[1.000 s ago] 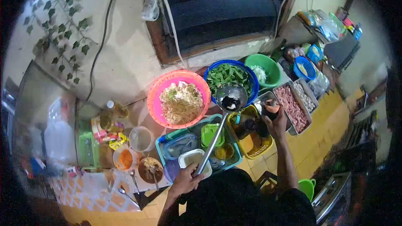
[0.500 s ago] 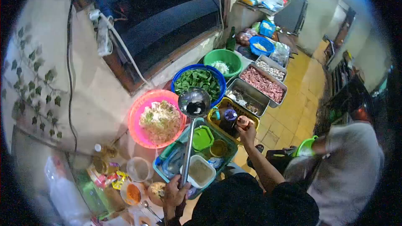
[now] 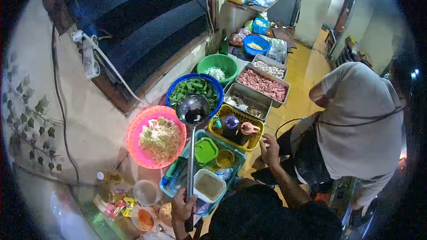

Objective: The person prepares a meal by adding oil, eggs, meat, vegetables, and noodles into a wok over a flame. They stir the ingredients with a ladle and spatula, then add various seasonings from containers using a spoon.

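My left hand (image 3: 184, 205) is wrapped round the handle of a large metal ladle (image 3: 193, 111), whose bowl holds something dark and white. The ladle's bowl is over the edge of a blue basin (image 3: 219, 90) of green leaves. My right hand (image 3: 270, 150) is raised, empty, with fingers apart, just beside a yellow basket (image 3: 254, 147). In that basket stand a bottle with a pink pump top (image 3: 249, 128) and one with a purple top (image 3: 231, 122). A teal tray (image 3: 243, 156) with a green-lidded box (image 3: 206, 151) and a white tub (image 3: 209, 185) lies below the ladle.
A pink basin (image 3: 132, 138) of shredded food is at the left. Metal trays of meat (image 3: 262, 83) and other ingredients stand beyond the basket, beside a green basin (image 3: 223, 60). A person in a light head covering (image 3: 360, 120) is at the right. Jars and packets (image 3: 129, 206) lie lower left.
My right hand has let go of the pink-topped bottle and drawn back to the right. The view has shifted, and the person at the right now appears more upright.
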{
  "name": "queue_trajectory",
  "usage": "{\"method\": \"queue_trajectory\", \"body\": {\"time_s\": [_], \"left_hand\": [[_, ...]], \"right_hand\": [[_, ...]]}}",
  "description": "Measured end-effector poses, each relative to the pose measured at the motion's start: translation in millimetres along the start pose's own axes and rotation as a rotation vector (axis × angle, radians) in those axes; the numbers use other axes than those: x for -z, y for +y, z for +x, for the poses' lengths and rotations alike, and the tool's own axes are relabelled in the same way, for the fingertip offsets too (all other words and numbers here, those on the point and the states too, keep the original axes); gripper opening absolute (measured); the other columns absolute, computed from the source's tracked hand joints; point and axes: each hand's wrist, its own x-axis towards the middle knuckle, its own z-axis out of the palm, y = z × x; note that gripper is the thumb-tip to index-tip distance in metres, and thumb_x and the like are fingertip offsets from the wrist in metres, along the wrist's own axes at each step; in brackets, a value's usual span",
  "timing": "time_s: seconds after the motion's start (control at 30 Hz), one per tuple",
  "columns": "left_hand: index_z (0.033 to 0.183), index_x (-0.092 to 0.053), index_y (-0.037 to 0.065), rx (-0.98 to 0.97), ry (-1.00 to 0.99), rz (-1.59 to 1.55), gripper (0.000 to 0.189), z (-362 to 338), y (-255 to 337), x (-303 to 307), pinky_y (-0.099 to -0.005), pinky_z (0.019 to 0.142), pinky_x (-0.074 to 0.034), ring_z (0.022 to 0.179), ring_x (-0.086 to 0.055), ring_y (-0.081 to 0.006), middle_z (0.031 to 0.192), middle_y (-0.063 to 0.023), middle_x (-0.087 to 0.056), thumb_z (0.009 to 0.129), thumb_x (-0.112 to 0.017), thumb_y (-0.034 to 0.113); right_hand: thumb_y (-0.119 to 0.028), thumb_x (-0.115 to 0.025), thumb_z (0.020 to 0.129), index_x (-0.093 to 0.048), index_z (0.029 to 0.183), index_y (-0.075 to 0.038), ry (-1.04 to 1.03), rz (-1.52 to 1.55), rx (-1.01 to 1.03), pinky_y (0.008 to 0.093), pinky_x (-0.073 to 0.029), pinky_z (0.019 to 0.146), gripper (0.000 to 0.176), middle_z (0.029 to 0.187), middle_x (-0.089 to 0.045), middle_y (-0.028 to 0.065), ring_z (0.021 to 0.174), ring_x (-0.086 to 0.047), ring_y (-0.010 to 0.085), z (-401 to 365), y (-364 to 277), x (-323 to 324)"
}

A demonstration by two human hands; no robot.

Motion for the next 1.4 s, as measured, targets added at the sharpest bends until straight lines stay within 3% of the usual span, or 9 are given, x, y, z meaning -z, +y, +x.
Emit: {"method": "queue_trajectory", "body": {"time_s": [0.07, 0.5, 0.67, 0.9, 1.13, 1.2, 1.23, 1.3, 1.4], "left_hand": [[0.084, -0.050, 0.001, -0.053, -0.017, -0.011, 0.016, 6, -3, -2, -0.0249, 0.039, -0.040, 0.042, -0.050, -0.0108, 0.057, -0.0038, -0.051, 0.079, -0.060, 0.011], [0.089, -0.049, -0.002, -0.059, 0.059, 0.073, 0.018, 29, 20, -21, -0.0242, 0.036, -0.038, 0.039, -0.047, -0.0109, 0.054, -0.0037, -0.049, 0.078, -0.060, 0.007], [0.096, -0.047, -0.003, -0.021, 0.078, 0.081, 0.025, 51, 42, -45, -0.0225, 0.035, -0.037, 0.038, -0.046, -0.0094, 0.054, -0.0034, -0.049, 0.079, -0.060, 0.010], [0.104, -0.046, -0.002, -0.005, 0.186, 0.094, 0.033, 114, 48, -110, -0.0234, 0.035, -0.036, 0.039, -0.046, -0.0093, 0.055, -0.0030, -0.049, 0.077, -0.063, 0.009], [0.099, -0.050, -0.002, 0.046, 0.157, 0.035, 0.021, 159, 90, -217, -0.0222, 0.040, -0.036, 0.042, -0.045, -0.0075, 0.059, -0.0020, -0.050, 0.080, -0.058, 0.004], [0.098, -0.051, -0.001, 0.064, 0.149, 0.016, 0.020, 167, 93, -235, -0.0221, 0.040, -0.036, 0.043, -0.046, -0.0072, 0.059, -0.0018, -0.050, 0.081, -0.058, 0.004], [0.097, -0.052, -0.001, 0.082, 0.116, 0.010, 0.018, 169, 95, -244, -0.0221, 0.040, -0.036, 0.044, -0.046, -0.0070, 0.060, -0.0016, -0.050, 0.081, -0.058, 0.005], [0.098, -0.052, 0.000, 0.093, 0.083, 0.020, 0.018, 175, 97, -260, -0.0222, 0.040, -0.036, 0.044, -0.046, -0.0069, 0.060, -0.0013, -0.050, 0.081, -0.058, 0.005], [0.099, -0.053, 0.002, 0.084, 0.069, 0.126, 0.018, 185, 120, -285, -0.0222, 0.040, -0.036, 0.043, -0.046, -0.0066, 0.059, -0.0005, -0.050, 0.082, -0.058, 0.006]], "right_hand": [[-0.006, -0.063, 0.077, -0.056, 0.098, 0.001, -0.058, 0.076, -0.186, 0.0277, -0.049, 0.064, 0.024, 0.103, -0.057, 0.0135, 0.082, -0.061, 0.0205, -1, -12, 7], [-0.008, -0.059, 0.077, -0.058, 0.092, -0.001, -0.067, 0.020, -0.118, 0.0313, -0.046, 0.066, 0.017, 0.081, -0.059, 0.0156, 0.073, -0.059, 0.0276, 45, 5, 48], [-0.010, -0.059, 0.080, -0.058, 0.098, 0.003, -0.031, 0.032, -0.142, 0.0253, -0.047, 0.063, 0.022, 0.080, -0.063, 0.0097, 0.070, -0.060, 0.0138, 117, 76, 48], [-0.010, -0.061, 0.079, -0.058, 0.099, -0.002, -0.105, -0.096, -0.040, 0.0337, -0.048, 0.064, 0.023, 0.086, -0.063, 0.0172, 0.074, -0.063, 0.0279, 269, 154, 44], [-0.006, -0.059, 0.077, -0.056, 0.096, 0.002, -0.260, -0.224, 0.054, 0.0300, -0.044, 0.054, 0.021, 0.071, -0.059, 0.0107, 0.060, -0.056, 0.0189, 371, 222, 5], [-0.013, -0.061, 0.077, -0.058, 0.092, 0.002, -0.258, -0.089, 0.188, 0.0340, -0.044, 0.052, 0.022, 0.063, -0.055, 0.0107, 0.058, -0.056, 0.0205, 396, 331, -34], [-0.018, -0.058, 0.078, -0.059, 0.094, 0.000, -0.276, 0.064, -0.051, 0.0383, -0.044, 0.058, 0.024, 0.069, -0.057, 0.0152, 0.063, -0.057, 0.0292, 411, 382, -55], [-0.022, -0.056, 0.076, -0.061, 0.086, -0.001, -0.509, -0.562, 0.133, 0.0444, -0.045, 0.067, 0.024, 0.078, -0.061, 0.0202, 0.071, -0.057, 0.0399, 436, 312, -33], [-0.018, -0.055, 0.075, -0.055, 0.072, 0.000, -0.751, -0.713, 0.095, 0.0468, -0.045, 0.060, 0.019, 0.064, -0.056, 0.0190, 0.065, -0.057, 0.0372, 461, 360, -63]]}}
